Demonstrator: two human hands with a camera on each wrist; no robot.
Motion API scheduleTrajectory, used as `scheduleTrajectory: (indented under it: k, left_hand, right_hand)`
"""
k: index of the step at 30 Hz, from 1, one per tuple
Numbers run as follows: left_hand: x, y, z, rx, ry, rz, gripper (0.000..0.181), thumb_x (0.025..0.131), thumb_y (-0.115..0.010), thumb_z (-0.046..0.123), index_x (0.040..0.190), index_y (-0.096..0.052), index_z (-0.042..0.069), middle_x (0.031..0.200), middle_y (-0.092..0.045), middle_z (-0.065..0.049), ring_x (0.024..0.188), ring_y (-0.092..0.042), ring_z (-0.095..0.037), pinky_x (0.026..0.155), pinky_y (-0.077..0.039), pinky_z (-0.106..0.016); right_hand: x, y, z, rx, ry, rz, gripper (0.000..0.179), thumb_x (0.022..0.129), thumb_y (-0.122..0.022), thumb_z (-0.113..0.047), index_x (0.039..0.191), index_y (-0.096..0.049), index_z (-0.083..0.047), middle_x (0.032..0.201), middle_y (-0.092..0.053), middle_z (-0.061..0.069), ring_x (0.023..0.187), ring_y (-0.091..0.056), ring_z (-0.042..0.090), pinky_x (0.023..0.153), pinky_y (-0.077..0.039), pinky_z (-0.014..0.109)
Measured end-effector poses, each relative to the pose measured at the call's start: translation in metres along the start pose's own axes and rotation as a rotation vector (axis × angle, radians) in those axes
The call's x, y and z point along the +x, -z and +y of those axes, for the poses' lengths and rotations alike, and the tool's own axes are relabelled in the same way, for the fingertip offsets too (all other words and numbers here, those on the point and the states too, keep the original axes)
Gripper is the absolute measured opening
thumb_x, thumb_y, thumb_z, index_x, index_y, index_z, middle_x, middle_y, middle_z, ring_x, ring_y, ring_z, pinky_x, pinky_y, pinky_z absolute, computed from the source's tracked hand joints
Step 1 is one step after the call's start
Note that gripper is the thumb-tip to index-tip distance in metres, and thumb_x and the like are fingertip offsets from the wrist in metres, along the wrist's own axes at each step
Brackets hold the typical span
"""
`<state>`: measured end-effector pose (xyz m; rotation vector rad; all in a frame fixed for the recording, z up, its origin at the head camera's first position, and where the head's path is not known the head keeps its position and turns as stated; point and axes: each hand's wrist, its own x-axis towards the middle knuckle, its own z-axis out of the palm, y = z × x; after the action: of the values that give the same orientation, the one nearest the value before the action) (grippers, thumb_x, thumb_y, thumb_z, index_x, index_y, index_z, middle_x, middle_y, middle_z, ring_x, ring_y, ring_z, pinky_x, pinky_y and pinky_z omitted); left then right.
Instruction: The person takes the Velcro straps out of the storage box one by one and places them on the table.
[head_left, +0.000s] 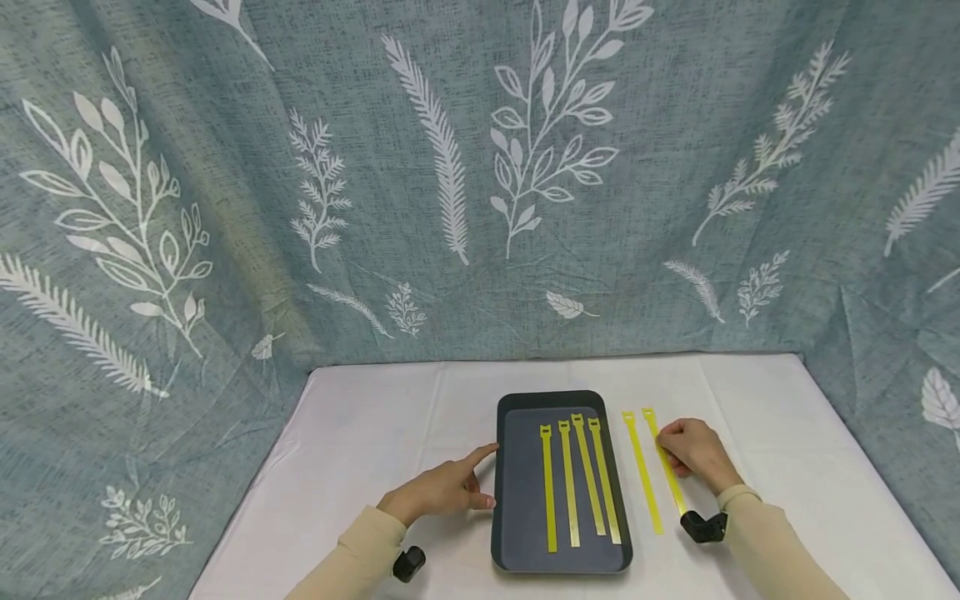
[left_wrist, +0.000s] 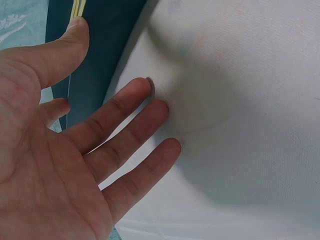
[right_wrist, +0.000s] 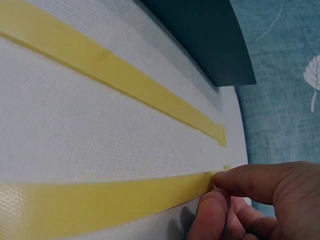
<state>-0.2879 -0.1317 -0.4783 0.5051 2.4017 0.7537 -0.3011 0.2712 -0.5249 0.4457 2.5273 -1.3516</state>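
A blue-green curtain (head_left: 450,179) with white leaf prints hangs beyond both hands and to either side of them. Beneath the hands spreads the worktop (head_left: 397,400), under a white cloth. Between them lies a dark tray (head_left: 521,525), close beside the left hand. Cream sleeves (head_left: 776,542) cover the forearms behind the hands. The left hand (head_left: 442,487) is spread, its index finger and thumb against the tray's near side edge. The right hand (head_left: 697,450) pinches a yellow strap (head_left: 677,490) between thumb and finger, close to its slotted head; whether the strap is raised off the cloth I cannot tell. A second loose strap (head_left: 642,471) lies between the right hand and the tray. Four more straps (head_left: 550,492) lie in the tray between the hands, slotted heads away from the person. Smallest, a black device (head_left: 703,527) sits at the right wrist, another at the left.
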Motion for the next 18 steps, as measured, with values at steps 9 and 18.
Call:
scheduleTrajectory:
  k: [9, 18]
  left_hand:
    - [0.002, 0.003, 0.003, 0.009, 0.006, -0.007, 0.085, 0.09, -0.078, 0.031, 0.159, -0.03, 0.025, 0.091, -0.066, 0.0, 0.08, -0.059, -0.016, 0.079, -0.048, -0.041]
    - [-0.001, 0.0, 0.003, 0.008, 0.021, -0.014, 0.085, 0.089, -0.079, 0.031, 0.158, -0.03, 0.025, 0.088, -0.066, 0.0, 0.079, -0.06, -0.015, 0.08, -0.048, -0.04]
  right_hand:
    - [-0.002, 0.004, 0.0, 0.099, 0.013, 0.003, 0.027, 0.097, -0.054, -0.019, 0.1, -0.062, 0.007, 0.068, -0.058, 0.002, 0.055, -0.056, 0.011, 0.053, -0.052, 0.026]
    - [-0.003, 0.016, -0.006, 0.346, -0.037, -0.097, 0.035, 0.104, -0.049, -0.024, 0.112, -0.058, 0.009, 0.074, -0.061, -0.003, 0.062, -0.059, 0.006, 0.059, -0.056, 0.024]
